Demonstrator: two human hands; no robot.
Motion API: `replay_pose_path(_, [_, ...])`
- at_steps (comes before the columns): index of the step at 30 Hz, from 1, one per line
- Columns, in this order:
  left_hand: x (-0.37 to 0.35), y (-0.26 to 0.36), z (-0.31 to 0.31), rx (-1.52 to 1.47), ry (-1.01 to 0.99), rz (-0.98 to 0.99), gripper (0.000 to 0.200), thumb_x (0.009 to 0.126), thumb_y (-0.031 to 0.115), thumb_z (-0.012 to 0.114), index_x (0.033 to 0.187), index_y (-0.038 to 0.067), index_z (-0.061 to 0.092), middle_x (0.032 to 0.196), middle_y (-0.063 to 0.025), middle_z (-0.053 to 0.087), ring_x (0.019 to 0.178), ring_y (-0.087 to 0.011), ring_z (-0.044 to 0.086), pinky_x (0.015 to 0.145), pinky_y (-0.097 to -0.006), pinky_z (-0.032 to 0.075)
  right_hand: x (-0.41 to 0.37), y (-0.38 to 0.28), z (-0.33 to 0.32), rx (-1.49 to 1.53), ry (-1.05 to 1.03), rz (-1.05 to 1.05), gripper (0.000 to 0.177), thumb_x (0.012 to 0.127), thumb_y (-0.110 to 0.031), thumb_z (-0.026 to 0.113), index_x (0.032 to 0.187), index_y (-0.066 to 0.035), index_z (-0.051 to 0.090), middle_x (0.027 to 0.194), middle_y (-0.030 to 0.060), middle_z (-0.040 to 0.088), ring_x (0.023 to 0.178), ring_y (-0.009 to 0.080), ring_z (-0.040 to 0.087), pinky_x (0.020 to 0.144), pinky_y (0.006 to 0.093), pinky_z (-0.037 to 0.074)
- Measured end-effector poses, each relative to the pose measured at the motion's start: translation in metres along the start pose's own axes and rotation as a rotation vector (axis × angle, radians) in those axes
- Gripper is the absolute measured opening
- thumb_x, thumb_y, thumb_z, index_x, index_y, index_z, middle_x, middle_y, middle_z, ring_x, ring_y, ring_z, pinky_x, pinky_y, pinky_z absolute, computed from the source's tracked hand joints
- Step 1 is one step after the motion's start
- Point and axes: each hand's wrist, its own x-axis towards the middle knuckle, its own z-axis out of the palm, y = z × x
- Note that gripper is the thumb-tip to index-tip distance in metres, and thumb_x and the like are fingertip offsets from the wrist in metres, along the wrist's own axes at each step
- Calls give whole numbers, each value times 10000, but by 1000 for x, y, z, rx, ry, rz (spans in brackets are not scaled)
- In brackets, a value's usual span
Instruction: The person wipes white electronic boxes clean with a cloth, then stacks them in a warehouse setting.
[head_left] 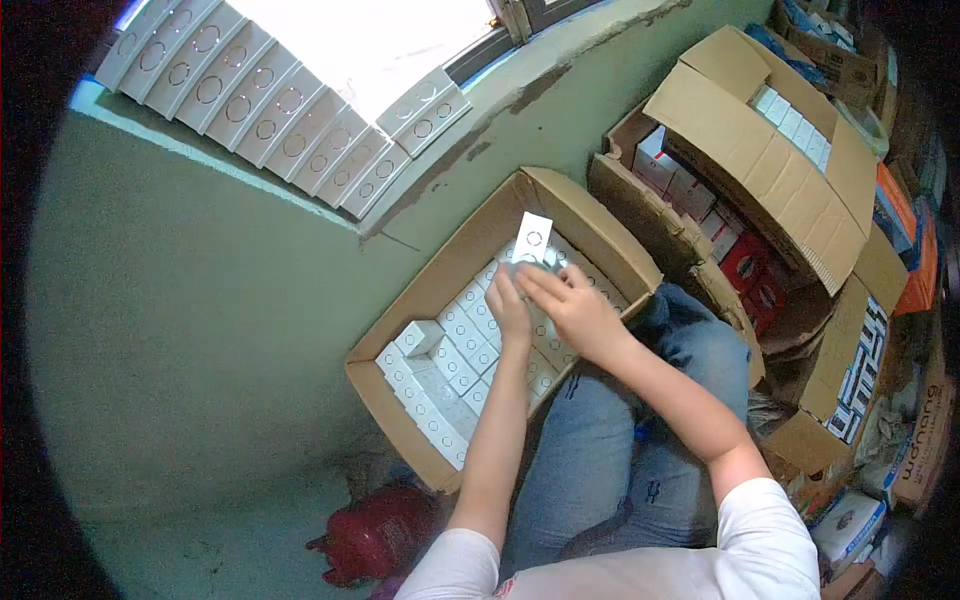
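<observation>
A small white box (534, 237) with a round printed mark tilts up from between my two hands, above an open cardboard carton (405, 290). My left hand (511, 308) is closed at its lower left side. From the right, my right hand (577, 308) comes in with its fingers bent over the same box. Something greyish shows at the fingertips; I cannot make out what it is. Below lie rows of similar white boxes (461, 333) in the carton. One box (419, 337) stands raised above the others at the left.
Long grey-white strips of boxes (238, 95) line the window sill. To the right stand more cartons (770, 150), one with red and white boxes (745, 262) inside. A dark red bag-like object (380, 535) lies on the floor. My legs (585, 450) border the carton.
</observation>
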Motion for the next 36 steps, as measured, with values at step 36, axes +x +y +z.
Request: replay_pose_path(36, [2, 31, 0, -247, -21, -209, 404, 990, 406, 390, 838, 81, 577, 767, 11, 515, 713, -99, 468, 653, -272, 380, 11, -15, 20, 50, 146, 144, 470, 694, -5, 573, 1157, -65, 628, 1179, 94, 628, 780, 303, 575, 771, 389, 495])
